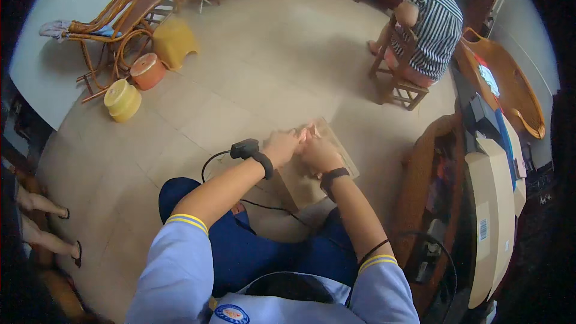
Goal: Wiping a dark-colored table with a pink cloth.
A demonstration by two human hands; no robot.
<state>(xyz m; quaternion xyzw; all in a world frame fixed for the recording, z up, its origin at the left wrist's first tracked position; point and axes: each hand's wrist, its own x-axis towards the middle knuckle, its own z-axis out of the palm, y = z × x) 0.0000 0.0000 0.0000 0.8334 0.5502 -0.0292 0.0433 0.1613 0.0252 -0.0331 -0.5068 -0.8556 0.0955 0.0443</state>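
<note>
Near the centre, my left hand and my right hand meet with fingers closed around a small pinkish item, partly hidden by them and too blurred to name. Beneath both hands is a beige cardboard-like board or box on the floor between my legs. A black device with a cable is strapped at my left wrist, and a dark band circles the right one.
A person in stripes sits on a wooden chair at upper right. Wooden cabinet with cardboard stands right. Rattan rocker and plastic stools are upper left. Another person's legs show at left.
</note>
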